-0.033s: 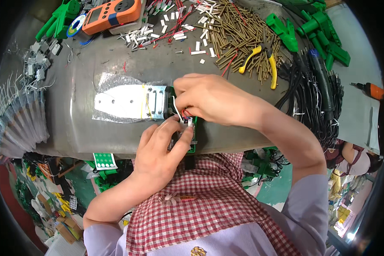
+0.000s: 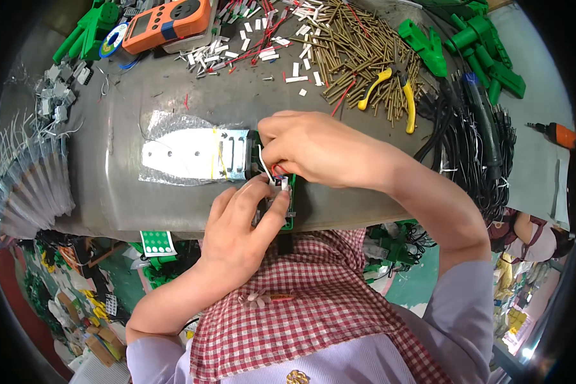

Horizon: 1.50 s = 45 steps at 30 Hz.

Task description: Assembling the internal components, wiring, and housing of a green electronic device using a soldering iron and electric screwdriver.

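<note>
A silver, pointed metal plate lies on bubble wrap, its black end joined to an open green plastic housing. Inside the housing, a white wire and a short red wire run to small white pieces. My left hand grips the housing from the near side, with fingertips pressed around the white pieces. From the right, my right hand reaches over the housing's far end. Its thumb and fingers are pinched together beside the red wire; what lies between them is hidden.
Yellow-handled pliers lie on a heap of brass-coloured rods. An orange meter and a solder reel stand far left. Black cords and green housings fill the right. Clear plastic bags lie left.
The red wire beside my right fingertips has shifted slightly and shows a little more of its loop. Both hands stay almost where they were.
</note>
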Tool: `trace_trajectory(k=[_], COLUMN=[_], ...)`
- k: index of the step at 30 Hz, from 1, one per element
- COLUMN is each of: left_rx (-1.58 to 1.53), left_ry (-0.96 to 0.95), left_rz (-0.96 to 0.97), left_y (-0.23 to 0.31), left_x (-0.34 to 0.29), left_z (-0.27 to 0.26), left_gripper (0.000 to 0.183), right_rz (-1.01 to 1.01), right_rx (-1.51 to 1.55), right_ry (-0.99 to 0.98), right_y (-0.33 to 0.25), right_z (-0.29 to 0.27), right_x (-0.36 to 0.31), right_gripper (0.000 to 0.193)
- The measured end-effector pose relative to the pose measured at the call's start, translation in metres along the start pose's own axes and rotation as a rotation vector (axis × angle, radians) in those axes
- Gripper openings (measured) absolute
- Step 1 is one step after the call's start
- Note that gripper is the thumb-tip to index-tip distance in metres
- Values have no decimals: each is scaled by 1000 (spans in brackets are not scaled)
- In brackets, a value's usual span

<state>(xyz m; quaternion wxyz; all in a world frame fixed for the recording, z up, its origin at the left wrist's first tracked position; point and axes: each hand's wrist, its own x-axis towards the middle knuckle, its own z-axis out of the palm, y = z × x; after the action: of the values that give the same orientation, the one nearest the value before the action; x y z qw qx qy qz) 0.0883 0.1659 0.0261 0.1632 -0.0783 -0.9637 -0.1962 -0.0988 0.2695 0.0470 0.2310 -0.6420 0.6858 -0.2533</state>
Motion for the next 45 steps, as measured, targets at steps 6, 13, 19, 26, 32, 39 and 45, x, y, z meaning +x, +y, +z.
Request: trace_trajectory(k=[6,13,19,26,32,39,45], left_rx=[-16,-10,178,-34,-41,-68,-36], left_ry=[37,61,28,54,41,-36,30], left_rz=[-27,-17,-47,-98,-83,-85,-46], left_y=[1,-1,6,-1,0,-6,-8], left_x=[-4,-4,2,-3,2,3,2], left_z=[4,6,-3,6,4,-2,2], left_gripper=[42,40,43,37,45,35,35], right_rz=[35,7,87,73,15,48,12], right_rx=[87,-34,-20,19,-49,30,-63], right_ry=[-110,-88,90,-40,-91,-59,-167], right_y=[4,-3,-5,-5,-4,0,-1], right_z=[-5,1,12,0,-3,3,-4], right_x=[2,6,0,1,3,-1,4], right_gripper=[6,10,9,12,14,6,14])
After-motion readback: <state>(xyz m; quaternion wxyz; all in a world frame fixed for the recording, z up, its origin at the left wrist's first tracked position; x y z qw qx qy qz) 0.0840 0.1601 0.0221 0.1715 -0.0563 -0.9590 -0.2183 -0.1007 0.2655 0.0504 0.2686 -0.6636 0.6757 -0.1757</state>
